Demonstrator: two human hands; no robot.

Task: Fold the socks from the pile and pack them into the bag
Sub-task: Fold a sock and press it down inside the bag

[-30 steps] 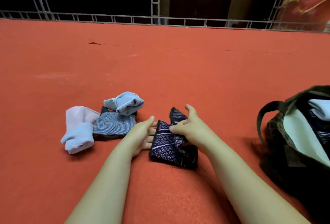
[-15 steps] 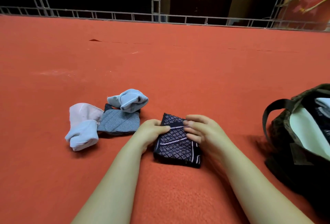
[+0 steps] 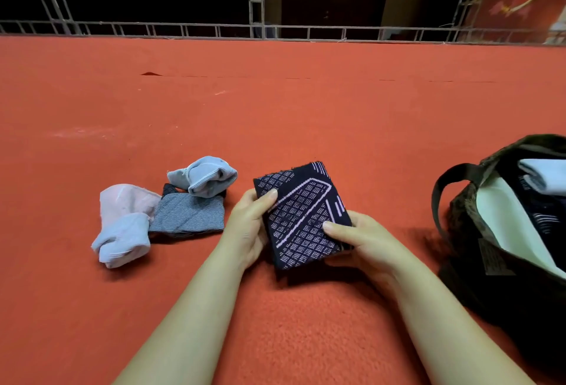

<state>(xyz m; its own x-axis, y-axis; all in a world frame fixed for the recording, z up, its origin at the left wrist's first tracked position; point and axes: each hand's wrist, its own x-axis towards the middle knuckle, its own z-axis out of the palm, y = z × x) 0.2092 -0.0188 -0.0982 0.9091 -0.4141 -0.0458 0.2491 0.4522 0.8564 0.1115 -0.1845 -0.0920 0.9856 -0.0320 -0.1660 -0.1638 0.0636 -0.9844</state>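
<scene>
A folded dark navy sock bundle with a pale lilac diamond-grid pattern [image 3: 301,216] was held flat between both hands, lifted just above the orange-red felt surface [image 3: 306,115], its patterned face turned up toward the camera. The left hand [image 3: 249,228] grasped the bundle's left edge, thumb laid across the top face and the fingers hidden beneath. The right hand [image 3: 356,239] gripped the lower right corner the same way, thumb pressed on top and fingers curled under the fabric.

Left of the bundle, near the left hand, lay the remaining pile on the felt: a grey finely striped folded sock [image 3: 188,214] just beside the left wrist, a light blue rolled sock [image 3: 205,174] resting at its far edge, and a pale pink and light blue sock [image 3: 124,225] touching its left side.

Right of the bundle, well apart from it, sat a dark olive fabric bag with a black strap handle [image 3: 471,210], its mouth open and its pale cream lining showing. Inside it lay a light grey-blue folded sock [image 3: 543,177] on top of dark patterned fabric.

Beyond the bundle, along the far edge of the felt, ran a low grey metal lattice rail [image 3: 275,30], with dark shelving behind it.
</scene>
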